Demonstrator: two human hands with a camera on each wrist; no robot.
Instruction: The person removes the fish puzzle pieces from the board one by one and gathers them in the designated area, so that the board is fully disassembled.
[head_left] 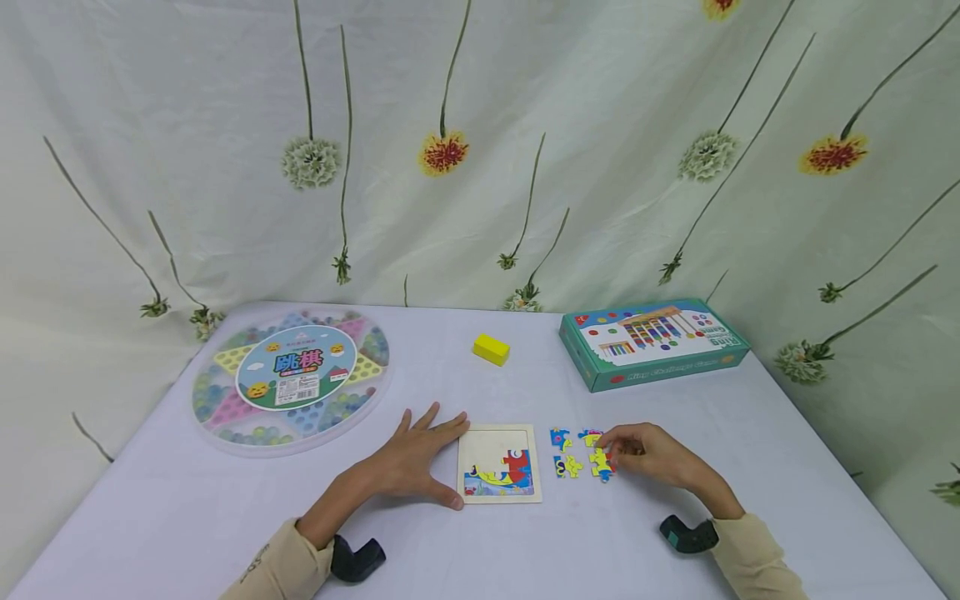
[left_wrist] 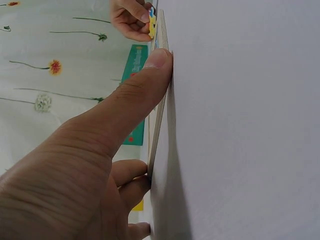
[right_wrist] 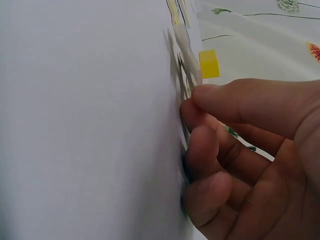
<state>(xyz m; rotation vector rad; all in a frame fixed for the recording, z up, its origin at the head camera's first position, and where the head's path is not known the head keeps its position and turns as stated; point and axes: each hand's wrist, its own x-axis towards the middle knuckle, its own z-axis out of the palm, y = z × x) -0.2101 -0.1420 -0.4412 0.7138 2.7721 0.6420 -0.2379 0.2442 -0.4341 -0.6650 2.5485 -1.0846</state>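
Note:
A square wooden puzzle board [head_left: 480, 442] lies on the table, its lower part filled with colourful pieces [head_left: 491, 477]. My left hand [head_left: 416, 458] is spread at its left side, thumb near the bottom corner and fingertips by the upper edge. In the left wrist view the thumb [left_wrist: 135, 97] rests against the board's edge [left_wrist: 158, 132]. Right of the board, loose puzzle pieces [head_left: 567, 467] in yellow, blue and red lie in a small group. Over the right of that group, my right hand [head_left: 652, 454] pinches a puzzle piece [left_wrist: 152, 25] between thumb and forefinger.
A round Chinese checkers box [head_left: 375, 400] with marbles lies at the left. A yellow block [head_left: 491, 349] sits behind the board, and a green game box [head_left: 652, 343] at the back right. Flowered cloth [head_left: 480, 217] hangs behind the white table [head_left: 480, 558].

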